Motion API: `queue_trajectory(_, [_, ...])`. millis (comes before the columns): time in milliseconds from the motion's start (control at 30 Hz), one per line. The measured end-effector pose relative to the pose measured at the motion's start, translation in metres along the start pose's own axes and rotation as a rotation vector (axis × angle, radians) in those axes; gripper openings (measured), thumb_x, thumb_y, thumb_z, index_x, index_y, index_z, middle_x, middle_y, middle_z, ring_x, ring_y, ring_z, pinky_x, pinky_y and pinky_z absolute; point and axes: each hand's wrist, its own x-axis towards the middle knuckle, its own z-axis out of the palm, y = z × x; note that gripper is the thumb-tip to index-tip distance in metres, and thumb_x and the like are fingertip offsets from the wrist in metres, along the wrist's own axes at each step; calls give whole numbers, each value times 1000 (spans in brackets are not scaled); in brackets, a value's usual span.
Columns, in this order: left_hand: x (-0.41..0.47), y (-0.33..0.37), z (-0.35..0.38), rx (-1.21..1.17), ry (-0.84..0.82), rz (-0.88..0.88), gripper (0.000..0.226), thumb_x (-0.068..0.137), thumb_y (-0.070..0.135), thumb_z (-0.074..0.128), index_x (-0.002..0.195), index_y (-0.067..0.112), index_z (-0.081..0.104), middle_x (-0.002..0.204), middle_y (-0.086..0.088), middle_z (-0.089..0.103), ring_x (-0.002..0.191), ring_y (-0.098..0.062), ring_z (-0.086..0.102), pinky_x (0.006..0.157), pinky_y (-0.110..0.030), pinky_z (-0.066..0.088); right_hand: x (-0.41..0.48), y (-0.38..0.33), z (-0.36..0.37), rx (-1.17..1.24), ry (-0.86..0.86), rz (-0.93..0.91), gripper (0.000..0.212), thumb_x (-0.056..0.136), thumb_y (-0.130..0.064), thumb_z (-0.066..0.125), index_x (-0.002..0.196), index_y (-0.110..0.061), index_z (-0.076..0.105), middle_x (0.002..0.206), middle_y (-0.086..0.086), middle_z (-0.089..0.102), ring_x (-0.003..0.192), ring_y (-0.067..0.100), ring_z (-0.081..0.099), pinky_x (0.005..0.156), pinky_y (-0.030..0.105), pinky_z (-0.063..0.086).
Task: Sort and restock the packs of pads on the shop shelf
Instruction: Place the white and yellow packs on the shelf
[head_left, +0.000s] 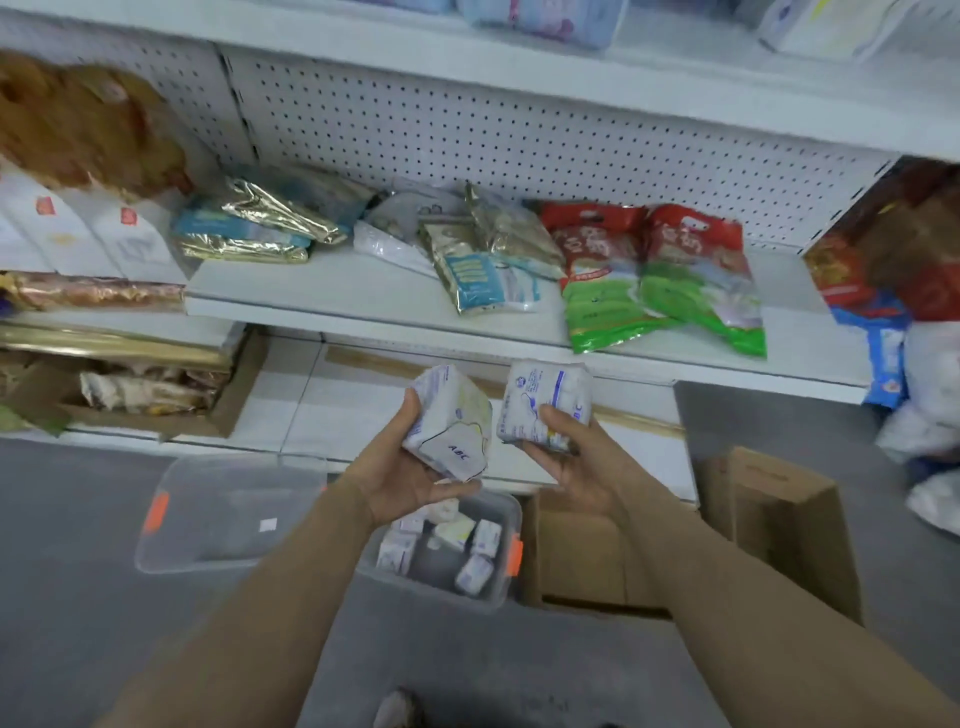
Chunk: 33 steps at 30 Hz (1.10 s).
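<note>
My left hand (402, 480) grips a white pack of pads (451, 421) with yellow and purple print and "ABC" on its end. My right hand (576, 462) holds a second white pack (545, 402) with blue print, thumb across its front. Both packs hang side by side, just apart, in front of the white middle shelf (363, 296). Below my hands stands a clear plastic bin (498, 587) with orange clips, holding several more small packs (447, 540).
The shelf carries gold-and-blue bags (260, 223), a gold-and-blue bag at centre (478, 275) and red-and-green bags (660, 275). The bin's clear lid (223, 514) lies on the grey floor at left. Open cardboard boxes (779, 525) stand at right. White boxes (78, 228) fill the left shelf.
</note>
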Motion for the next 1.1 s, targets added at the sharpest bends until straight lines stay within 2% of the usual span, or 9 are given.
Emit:
queue_trajectory(133, [-7, -1, 73, 74, -61, 113, 105, 54, 55, 92, 142, 11, 53, 139, -20, 58, 128, -39, 56, 100, -65, 45, -40, -55, -18, 59, -25, -75, 61, 82, -22, 72, 140, -12, 55, 125, 13, 70, 114, 31, 68, 75, 30, 62])
queue_trajectory(367, [-5, -43, 211, 24, -29, 256, 102, 35, 36, 103, 126, 8, 65, 128, -23, 65, 109, -40, 67, 90, -57, 55, -108, -159, -92, 81, -131, -164, 64, 81, -31, 74, 138, -9, 57, 131, 17, 67, 123, 43, 61, 84, 37, 62])
queue_trajectory(533, [-5, -80, 298, -11, -46, 343, 101, 39, 28, 103, 129, 6, 62, 129, -25, 63, 119, -45, 60, 86, -63, 54, -143, -218, -138, 33, -156, -250, 70, 76, -26, 76, 141, -11, 54, 123, 14, 71, 109, 31, 71, 69, 36, 63])
queue_trajectory(600, [-6, -92, 325, -26, -49, 367, 103, 37, 25, 104, 129, 4, 61, 128, -26, 63, 118, -46, 60, 82, -62, 55, -155, -235, -150, 16, -185, -256, 75, 70, -29, 84, 138, -11, 57, 120, 14, 72, 103, 30, 73, 71, 38, 63])
queue_trajectory(733, [-5, -111, 364, -76, -82, 415, 103, 38, 22, 103, 129, 2, 59, 127, -29, 63, 111, -47, 65, 81, -60, 57, -172, -264, -173, -37, -253, -263, 103, 39, -36, 103, 130, -11, 61, 120, 17, 72, 108, 33, 71, 78, 44, 63])
queue_trajectory(833, [-4, -121, 386, -66, -76, 435, 99, 48, 29, 100, 133, 2, 56, 129, -29, 61, 115, -47, 62, 84, -60, 56, -180, -280, -186, -58, -263, -266, 95, 48, -47, 97, 129, -12, 62, 122, 17, 71, 116, 34, 67, 88, 46, 60])
queue_trajectory(933, [1, -123, 403, -12, -17, 465, 72, 74, 29, 80, 134, -1, 54, 124, -29, 64, 117, -46, 60, 88, -62, 54, -183, -296, -197, -17, -279, -292, 72, 74, -49, 79, 136, -16, 60, 128, 15, 68, 123, 34, 62, 97, 48, 55])
queue_trajectory(1000, [2, -124, 412, 40, 3, 499, 77, 66, 27, 88, 131, -1, 56, 121, -28, 66, 112, -44, 64, 90, -60, 53, -185, -304, -202, -5, -298, -295, 63, 80, -44, 74, 134, -14, 62, 126, 14, 69, 117, 32, 63, 104, 46, 49])
queue_trajectory(1100, [1, -126, 426, 92, -2, 538, 104, 33, 23, 104, 124, -1, 60, 119, -26, 68, 104, -41, 69, 84, -55, 58, -189, -312, -205, -19, -320, -312, 50, 86, -35, 70, 129, -10, 64, 120, 17, 70, 106, 33, 63, 102, 43, 47])
